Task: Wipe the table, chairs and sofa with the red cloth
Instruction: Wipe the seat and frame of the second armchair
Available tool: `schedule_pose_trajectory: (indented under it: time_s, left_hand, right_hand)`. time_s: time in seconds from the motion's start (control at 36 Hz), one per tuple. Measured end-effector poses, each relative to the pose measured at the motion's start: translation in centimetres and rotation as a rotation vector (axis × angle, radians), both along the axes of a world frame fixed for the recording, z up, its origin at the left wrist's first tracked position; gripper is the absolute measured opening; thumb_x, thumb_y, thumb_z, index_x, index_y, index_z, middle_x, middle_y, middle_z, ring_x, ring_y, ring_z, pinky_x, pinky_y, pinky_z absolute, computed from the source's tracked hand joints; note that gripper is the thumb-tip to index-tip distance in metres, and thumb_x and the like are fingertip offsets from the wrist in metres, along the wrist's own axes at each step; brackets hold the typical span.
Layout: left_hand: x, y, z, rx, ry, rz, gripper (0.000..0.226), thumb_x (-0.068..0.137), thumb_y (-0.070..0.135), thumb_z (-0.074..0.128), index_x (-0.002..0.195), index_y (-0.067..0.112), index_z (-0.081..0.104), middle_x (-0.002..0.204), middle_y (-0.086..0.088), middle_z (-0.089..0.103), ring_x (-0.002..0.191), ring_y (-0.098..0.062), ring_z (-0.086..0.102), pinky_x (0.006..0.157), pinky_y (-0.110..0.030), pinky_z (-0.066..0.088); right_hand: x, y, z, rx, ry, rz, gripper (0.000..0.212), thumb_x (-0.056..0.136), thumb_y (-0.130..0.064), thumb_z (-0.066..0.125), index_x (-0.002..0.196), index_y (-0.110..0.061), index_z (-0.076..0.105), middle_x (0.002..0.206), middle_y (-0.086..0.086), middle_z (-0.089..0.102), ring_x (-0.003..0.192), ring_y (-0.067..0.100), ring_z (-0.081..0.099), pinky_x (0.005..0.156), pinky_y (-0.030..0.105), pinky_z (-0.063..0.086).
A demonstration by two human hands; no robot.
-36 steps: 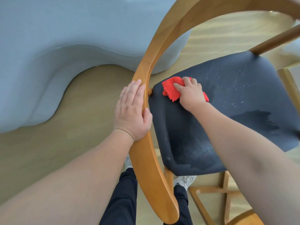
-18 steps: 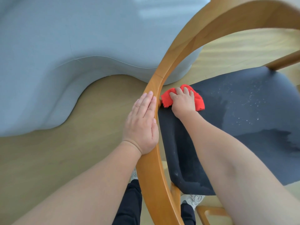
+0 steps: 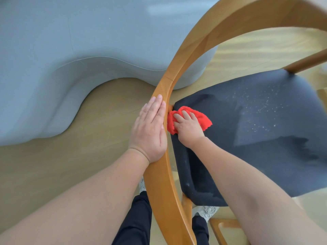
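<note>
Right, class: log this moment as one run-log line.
step: wiping chair seat | right hand: holds red cloth on seat | left hand: flat on wooden backrest | seat: pale specks

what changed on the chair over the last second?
The right hand slid the red cloth across the dark seat toward the wooden back rail, into the seat corner beside it. Unchanged: the right hand holds the cloth, the left hand rests flat on the rail.
</note>
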State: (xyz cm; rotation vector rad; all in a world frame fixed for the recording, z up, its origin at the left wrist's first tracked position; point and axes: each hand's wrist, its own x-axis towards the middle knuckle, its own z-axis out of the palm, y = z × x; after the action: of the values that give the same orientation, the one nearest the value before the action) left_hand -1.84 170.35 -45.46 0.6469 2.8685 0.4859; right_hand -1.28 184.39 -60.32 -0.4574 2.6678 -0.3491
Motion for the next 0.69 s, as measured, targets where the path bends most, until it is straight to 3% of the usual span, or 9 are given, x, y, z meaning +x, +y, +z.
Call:
schedule_pose_trajectory:
  time_s: [0.31,0.69]
  left_hand:
    - [0.1,0.1,0.2,-0.010,0.003,-0.007,0.058,0.087,0.016,0.029,0.141,-0.003,0.037,0.151,-0.017,0.032,0.141,-0.028,0.025,0.116,-0.041,0.021]
    - [0.1,-0.1,0.1,-0.043,0.011,-0.033,0.057,0.088,0.015,0.030,0.143,-0.002,0.034,0.152,-0.016,0.029,0.142,-0.028,0.023,0.116,-0.042,0.021]
  right_hand:
    - [5.8,-0.2,0.2,-0.019,-0.076,0.187,0.042,0.092,-0.025,0.051,0.134,-0.028,0.055,0.147,-0.006,0.036,0.138,0.028,0.020,0.118,0.048,0.013]
    - [16.1,0.9,0.2,-0.061,-0.110,0.249,0.034,0.079,-0.022,0.068,0.111,-0.029,0.072,0.130,-0.006,0.056,0.125,0.029,0.042,0.111,0.052,0.032]
